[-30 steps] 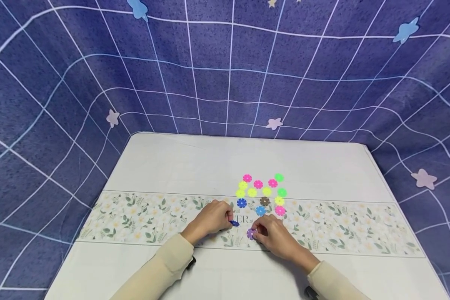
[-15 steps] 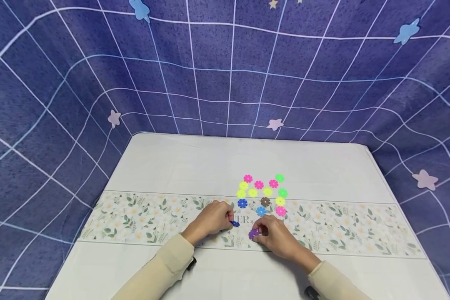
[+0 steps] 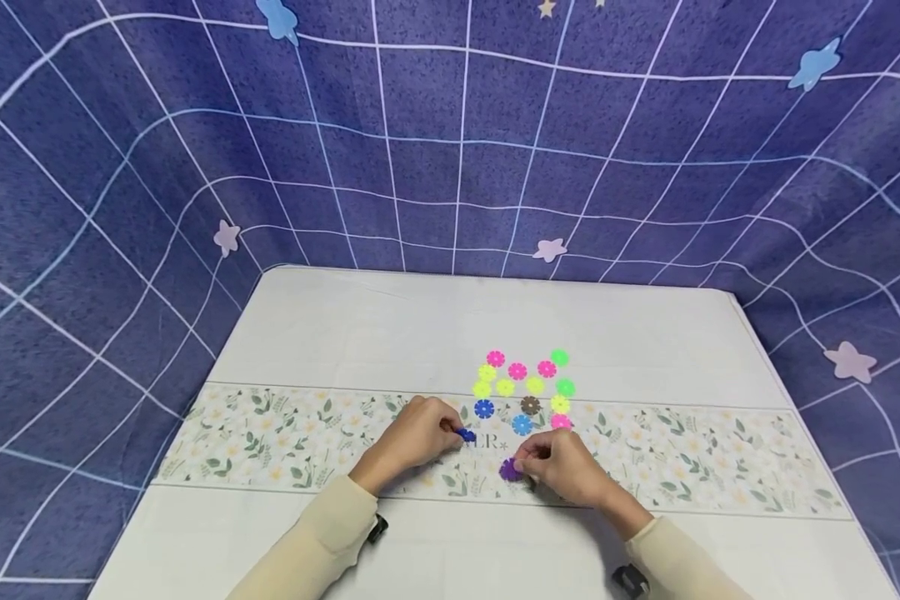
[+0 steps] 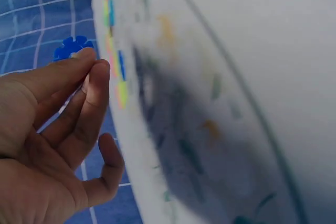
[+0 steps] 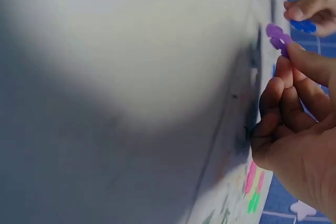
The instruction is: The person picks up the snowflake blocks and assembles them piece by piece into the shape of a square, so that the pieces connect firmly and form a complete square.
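My left hand [image 3: 418, 432] pinches a blue notched disc [image 3: 467, 435] between thumb and finger, just above the table. In the left wrist view, that blue disc [image 4: 72, 49] stands up from the fingertips of the left hand [image 4: 63, 114]. To the right, my right hand [image 3: 562, 467] pinches a purple notched disc [image 3: 510, 469] by its edge. The right wrist view shows the purple disc [image 5: 279, 39] tilted in the grip of the right hand [image 5: 299, 108], with the blue disc [image 5: 303, 25] a short way off. The two held discs are apart.
Beyond the hands, several flat discs lie grouped on the table [image 3: 390, 325]: pink [image 3: 517, 371], yellow [image 3: 505, 387], green [image 3: 566, 387], brown [image 3: 530, 405], light blue [image 3: 522, 425] and dark blue [image 3: 483, 408]. A patterned curtain [image 3: 420, 167] surrounds the table's back and sides.
The left hand has shifted slightly up and left with the blue disc. My right hand has moved a little right with the purple disc, whose tilt has altered.
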Demonstrator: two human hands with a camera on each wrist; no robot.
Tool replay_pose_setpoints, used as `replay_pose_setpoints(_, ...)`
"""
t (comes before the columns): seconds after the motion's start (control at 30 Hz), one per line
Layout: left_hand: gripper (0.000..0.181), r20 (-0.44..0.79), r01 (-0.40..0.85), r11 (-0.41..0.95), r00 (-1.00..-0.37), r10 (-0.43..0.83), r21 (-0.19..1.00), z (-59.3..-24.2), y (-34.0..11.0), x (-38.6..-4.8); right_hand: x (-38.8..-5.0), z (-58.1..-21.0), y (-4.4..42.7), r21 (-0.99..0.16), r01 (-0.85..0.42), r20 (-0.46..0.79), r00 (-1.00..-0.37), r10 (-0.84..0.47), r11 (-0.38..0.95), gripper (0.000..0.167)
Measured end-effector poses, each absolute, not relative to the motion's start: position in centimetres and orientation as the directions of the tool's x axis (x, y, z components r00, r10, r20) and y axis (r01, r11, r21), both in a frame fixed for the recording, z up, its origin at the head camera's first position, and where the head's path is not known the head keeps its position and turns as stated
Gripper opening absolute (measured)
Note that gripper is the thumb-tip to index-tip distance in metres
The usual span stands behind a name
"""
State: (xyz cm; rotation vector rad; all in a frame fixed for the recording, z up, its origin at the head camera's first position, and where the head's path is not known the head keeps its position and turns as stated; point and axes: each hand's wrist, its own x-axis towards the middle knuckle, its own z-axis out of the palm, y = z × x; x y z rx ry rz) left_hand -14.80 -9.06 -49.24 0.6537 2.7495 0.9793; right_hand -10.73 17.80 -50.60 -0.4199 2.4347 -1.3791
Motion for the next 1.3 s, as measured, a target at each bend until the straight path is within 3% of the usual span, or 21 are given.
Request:
replay_pose_setpoints(0.2,0.009,0.18,0.426,0.626,-0.89,0.418,0.653,-46.4,-9.0,-14.1,-11.9,-47.1,17.3,-0.966,0.114,-0.162,-0.966,-0.199,0.233,0.016)
replay_pose_setpoints(0.33,0.011,0.356,0.533,0.585,-0.845,0.399,0.612,-44.5,-8.7,-13.6,-12.3,-44.8,16.8,-0.984,0.126,-0.145,-0.978,-0.154,0.127,0.023)
replay_pose_setpoints(0.53,0.011,0.531,0.657,0.574,-0.746,0.402,0.489,-43.0,-8.5,-13.4,-12.2,-43.3,16.1,-0.992,0.095,-0.108,-0.981,-0.163,0.083,0.021)
replay_pose_setpoints(0.77,0.016,0.604,0.708,0.554,-0.688,0.401,0.438,-42.9,-8.4,-13.2,-12.1,-42.8,15.9,-0.995,0.066,-0.076,-0.984,-0.164,0.069,0.022)
replay_pose_setpoints(1.3,0.017,0.657,0.73,0.571,-0.645,0.391,0.376,-43.1,-7.9,-12.8,-11.7,-42.8,15.3,-0.997,0.075,-0.076,-0.992,-0.104,0.009,0.025)
